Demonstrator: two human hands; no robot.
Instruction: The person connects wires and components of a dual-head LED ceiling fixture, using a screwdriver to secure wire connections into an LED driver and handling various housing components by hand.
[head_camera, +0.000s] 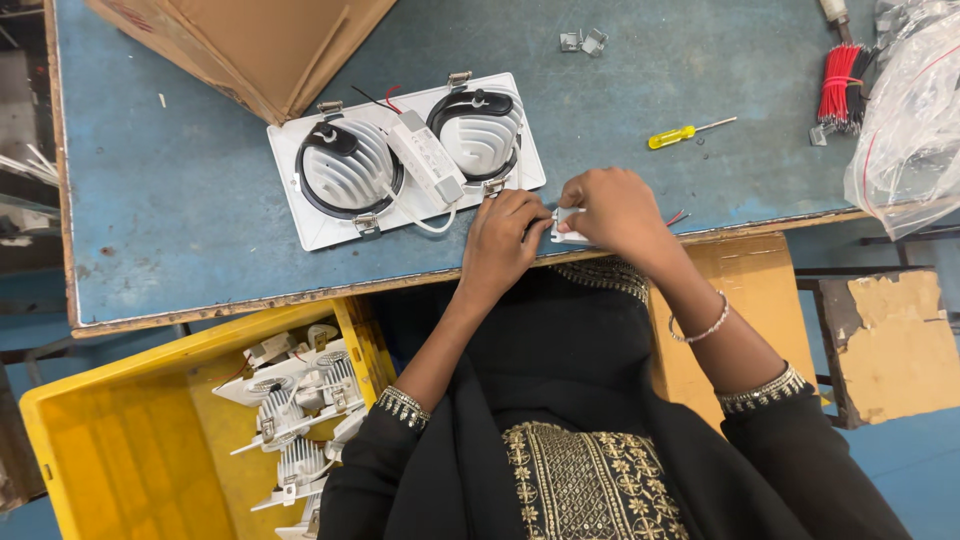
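Both hands pinch one small white plastic part at the near edge of the blue bench: left hand and right hand each closed on it. White twin-lamp downlight frame lies face-down just beside the left hand. Yellow-handled screwdriver sits further back; yellow plastic crate with more fittings sits below the bench.
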